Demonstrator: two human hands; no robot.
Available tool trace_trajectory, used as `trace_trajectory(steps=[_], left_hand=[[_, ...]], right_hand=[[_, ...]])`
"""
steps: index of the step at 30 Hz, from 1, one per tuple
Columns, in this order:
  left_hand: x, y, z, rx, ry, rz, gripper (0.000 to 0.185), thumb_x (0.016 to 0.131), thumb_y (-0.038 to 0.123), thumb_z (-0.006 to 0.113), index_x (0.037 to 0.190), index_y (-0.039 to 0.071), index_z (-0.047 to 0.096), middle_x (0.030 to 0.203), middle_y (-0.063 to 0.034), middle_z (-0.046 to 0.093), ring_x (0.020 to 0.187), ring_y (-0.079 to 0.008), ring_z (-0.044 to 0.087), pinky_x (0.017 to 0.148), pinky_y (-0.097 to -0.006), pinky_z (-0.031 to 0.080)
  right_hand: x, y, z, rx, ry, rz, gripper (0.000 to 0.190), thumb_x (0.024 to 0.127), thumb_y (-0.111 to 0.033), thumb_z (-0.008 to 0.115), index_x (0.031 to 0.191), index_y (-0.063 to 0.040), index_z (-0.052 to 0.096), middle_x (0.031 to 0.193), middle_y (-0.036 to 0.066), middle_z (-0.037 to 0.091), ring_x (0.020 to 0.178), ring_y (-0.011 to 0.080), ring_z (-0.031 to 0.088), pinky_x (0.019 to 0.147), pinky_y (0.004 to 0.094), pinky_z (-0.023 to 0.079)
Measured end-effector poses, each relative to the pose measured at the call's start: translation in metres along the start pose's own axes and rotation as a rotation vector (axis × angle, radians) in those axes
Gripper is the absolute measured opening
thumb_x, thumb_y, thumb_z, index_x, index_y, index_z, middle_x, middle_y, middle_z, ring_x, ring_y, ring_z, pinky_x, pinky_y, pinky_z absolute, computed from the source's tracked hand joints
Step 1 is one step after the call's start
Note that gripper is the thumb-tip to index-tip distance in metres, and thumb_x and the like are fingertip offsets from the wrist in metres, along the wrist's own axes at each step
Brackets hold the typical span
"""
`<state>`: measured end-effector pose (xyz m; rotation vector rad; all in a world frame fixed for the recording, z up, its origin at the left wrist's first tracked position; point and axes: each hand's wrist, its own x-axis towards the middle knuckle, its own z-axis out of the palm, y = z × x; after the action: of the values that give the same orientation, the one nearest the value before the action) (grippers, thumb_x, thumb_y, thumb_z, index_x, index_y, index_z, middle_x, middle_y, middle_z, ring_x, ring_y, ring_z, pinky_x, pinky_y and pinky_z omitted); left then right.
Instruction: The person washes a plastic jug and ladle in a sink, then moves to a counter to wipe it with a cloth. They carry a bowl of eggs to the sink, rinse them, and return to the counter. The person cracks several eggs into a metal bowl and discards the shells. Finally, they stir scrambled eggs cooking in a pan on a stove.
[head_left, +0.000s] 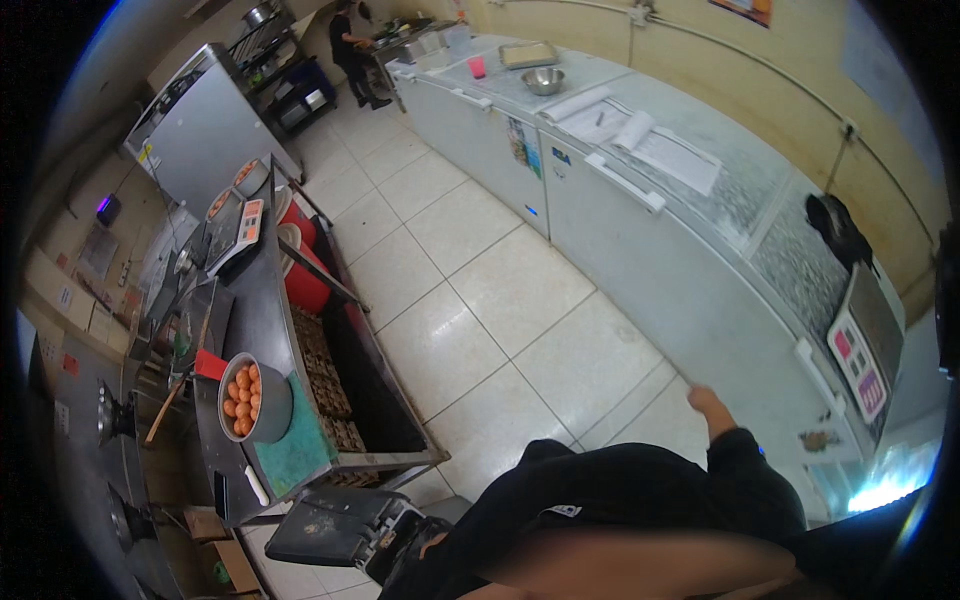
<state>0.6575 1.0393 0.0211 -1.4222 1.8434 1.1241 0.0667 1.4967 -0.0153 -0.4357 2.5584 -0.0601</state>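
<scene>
My right hand (703, 400), slightly blurred, hangs over the tiled floor beside the front of a white chest freezer (645, 240). Its fingers look curled in, with nothing visible in them. Only a sliver of my left hand (433, 543) shows past my black sleeve, next to a black plastic bin (330, 525); its fingers are hidden, so whether it grips the bin cannot be told. On the steel table (262, 315) to the left, a metal pot (276, 405) of brown eggs (241, 397) stands partly on a green cloth (296, 442). A white-handled knife (256, 485) lies near it.
Red buckets (307, 277) and egg trays (322, 360) fill the table's lower shelf. A scale (238, 232) stands on the table; another scale (862, 345) sits on the freezers at right, with a steel bowl (543, 81) farther off. A person (351, 52) stands at the back counter.
</scene>
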Motion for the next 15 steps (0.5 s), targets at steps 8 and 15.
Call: trace_trajectory(steps=[8,15], left_hand=[[0.056,0.116,-0.055,0.022,0.097,-0.101,0.033,0.081,0.024,0.048,0.105,0.003,0.054,0.093,-0.0148,0.059,0.09,-0.0265,0.057,0.072,-0.0362,0.045],[0.257,0.297,-0.239,0.547,0.239,0.156,0.037,0.08,0.027,0.048,0.106,0.003,0.055,0.097,-0.0186,0.06,0.094,-0.0296,0.057,0.076,-0.0377,0.045]], right_hand=[[0.271,-0.313,-0.228,0.73,0.077,-0.441,0.028,0.078,-0.018,0.054,0.104,-0.007,0.056,0.083,0.01,0.06,0.072,0.0206,0.058,0.063,0.0331,0.047],[0.348,-0.435,-0.381,0.355,0.498,-0.841,0.051,0.069,-0.02,0.065,0.116,-0.01,0.047,0.118,0.02,0.044,0.11,0.035,0.041,0.093,0.0407,0.035]])
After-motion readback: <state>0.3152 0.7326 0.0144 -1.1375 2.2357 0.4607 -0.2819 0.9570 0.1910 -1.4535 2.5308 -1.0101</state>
